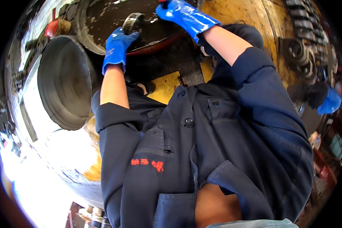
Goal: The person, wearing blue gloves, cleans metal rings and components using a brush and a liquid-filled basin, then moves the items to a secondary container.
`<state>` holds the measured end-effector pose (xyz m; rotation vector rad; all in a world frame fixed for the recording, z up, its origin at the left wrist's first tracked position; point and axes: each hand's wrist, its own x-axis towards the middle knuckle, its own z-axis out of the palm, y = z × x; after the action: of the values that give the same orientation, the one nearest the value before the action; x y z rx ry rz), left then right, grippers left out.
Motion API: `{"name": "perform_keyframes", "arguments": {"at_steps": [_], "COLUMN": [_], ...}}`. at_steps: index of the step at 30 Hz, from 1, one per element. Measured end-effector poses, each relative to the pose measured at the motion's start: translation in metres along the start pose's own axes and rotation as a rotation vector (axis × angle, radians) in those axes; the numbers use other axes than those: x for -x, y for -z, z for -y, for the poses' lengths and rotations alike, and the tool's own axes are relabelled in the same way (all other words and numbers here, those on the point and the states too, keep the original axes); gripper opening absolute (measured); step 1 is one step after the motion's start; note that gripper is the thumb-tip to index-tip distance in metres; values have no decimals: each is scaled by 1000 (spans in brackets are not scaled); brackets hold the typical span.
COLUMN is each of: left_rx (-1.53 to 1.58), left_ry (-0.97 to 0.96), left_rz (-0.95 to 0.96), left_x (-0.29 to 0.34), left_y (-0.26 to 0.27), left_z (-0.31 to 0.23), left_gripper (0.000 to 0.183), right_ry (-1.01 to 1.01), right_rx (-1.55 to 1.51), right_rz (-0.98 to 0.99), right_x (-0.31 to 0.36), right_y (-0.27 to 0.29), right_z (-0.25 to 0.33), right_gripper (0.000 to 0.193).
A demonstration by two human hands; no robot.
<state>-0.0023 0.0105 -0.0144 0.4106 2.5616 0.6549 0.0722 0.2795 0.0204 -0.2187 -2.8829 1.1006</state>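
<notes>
My left hand [118,45], in a blue rubber glove, is closed on a shiny metal ring [133,22] by its near side, thumb against it. The ring is tilted up over a wide round basin [88,36] of dark, murky liquid [114,11]. My right hand [178,14], in a matching wet glove, reaches over the basin's right part with its fingers curled. A small red piece [163,1] shows at those fingers, cut off by the upper edge, so its kind is hidden.
An empty-looking dark metal drum [66,83] lies open-sided left of the basin. Behind it a red-topped object [52,28] stands. Metal rings [296,49] and toothed metal parts [306,22] line the right side. Another person's blue-gloved hand [329,102] is at far right.
</notes>
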Motion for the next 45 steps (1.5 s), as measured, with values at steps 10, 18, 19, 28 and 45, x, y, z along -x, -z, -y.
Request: {"name": "perform_keyframes", "arguments": {"at_steps": [10,18,19,28,45], "left_rx": [-81,-41,-58,112,-101], "left_ry": [-38,-82,-68,48,130], "left_rz": [60,54,72,35,53], "left_x": [-4,-15,-16,-19,10], "left_y": [-15,-10,-12,-10,13], "left_z": [-19,9,11,55,-24], "left_gripper": [61,38,36,33,60], "right_ry": [-208,-124,-97,-245,-323], "right_rx": [214,99,95,19,142], "right_rz": [96,-15,-84,131,316], "right_x": [42,39,41,31,2], "right_y": [-19,-29,-33,-34,-8], "right_z": [-21,-16,-18,-7,12], "right_gripper": [26,18,18,23,30]}}
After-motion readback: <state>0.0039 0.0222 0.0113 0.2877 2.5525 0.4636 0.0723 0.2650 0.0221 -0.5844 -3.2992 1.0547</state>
